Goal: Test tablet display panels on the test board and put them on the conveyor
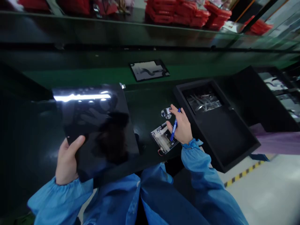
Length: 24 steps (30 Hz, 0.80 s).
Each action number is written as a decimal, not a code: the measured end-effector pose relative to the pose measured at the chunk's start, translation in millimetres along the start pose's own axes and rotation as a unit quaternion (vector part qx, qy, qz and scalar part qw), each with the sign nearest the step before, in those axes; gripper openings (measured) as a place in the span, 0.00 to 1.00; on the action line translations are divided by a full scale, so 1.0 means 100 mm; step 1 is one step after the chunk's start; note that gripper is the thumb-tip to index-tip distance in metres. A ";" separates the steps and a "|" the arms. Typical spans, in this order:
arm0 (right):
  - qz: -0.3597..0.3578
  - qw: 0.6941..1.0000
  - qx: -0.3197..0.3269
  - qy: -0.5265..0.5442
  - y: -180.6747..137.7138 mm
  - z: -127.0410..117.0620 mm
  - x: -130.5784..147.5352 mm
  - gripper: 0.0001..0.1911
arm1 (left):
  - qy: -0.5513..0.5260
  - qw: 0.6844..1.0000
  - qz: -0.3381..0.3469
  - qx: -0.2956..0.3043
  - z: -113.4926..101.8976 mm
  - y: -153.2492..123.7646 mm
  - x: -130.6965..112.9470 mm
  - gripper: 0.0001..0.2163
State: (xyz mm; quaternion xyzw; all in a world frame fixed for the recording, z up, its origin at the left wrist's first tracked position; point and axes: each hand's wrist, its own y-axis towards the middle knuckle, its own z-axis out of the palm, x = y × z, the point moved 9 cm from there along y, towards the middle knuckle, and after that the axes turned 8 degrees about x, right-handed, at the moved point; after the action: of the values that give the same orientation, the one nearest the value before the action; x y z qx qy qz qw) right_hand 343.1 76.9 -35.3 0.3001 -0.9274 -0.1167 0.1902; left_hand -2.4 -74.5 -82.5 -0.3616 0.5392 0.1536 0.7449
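Observation:
My left hand point(69, 159) grips the lower left edge of a large glossy black panel point(100, 125), thumb on its face; the panel is tilted and reflects a lamp and my outline. A blue pen point(175, 126) lies across my right hand point(182, 126), held between thumb and fingers. Beneath that hand is a small device with exposed inner parts point(162, 137) and a short red wire at its near edge. Just beyond my right fingertips sits a small round clear or shiny object point(166, 112), whose kind I cannot make out.
A flat black-framed part with a pale back point(150, 70) lies on the green mat. To the right, a black tray point(225, 131) holds clear plastic pieces. A glass shelf point(117, 23) above carries red packets point(175, 12). Further right stands another black case point(253, 97).

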 end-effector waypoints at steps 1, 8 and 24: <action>-0.013 1.000 0.006 -0.012 0.02 0.04 -0.03 0.21 | 0.018 0.998 0.054 0.011 0.02 0.03 -0.18 0.13; -0.029 0.994 -0.020 -0.102 0.04 0.19 -0.08 0.24 | 0.198 0.886 0.418 0.039 0.37 0.13 -1.48 0.21; -0.052 0.988 -0.108 -0.093 0.00 0.07 -0.15 0.19 | 0.683 0.670 0.288 0.024 0.92 2.78 -1.47 0.22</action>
State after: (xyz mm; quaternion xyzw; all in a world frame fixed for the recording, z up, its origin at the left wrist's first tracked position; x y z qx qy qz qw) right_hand 351.4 86.4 -46.2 0.3139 -0.9061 -0.2530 0.1282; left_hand -165.1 206.3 -37.4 -0.1741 0.9784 0.0579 0.0952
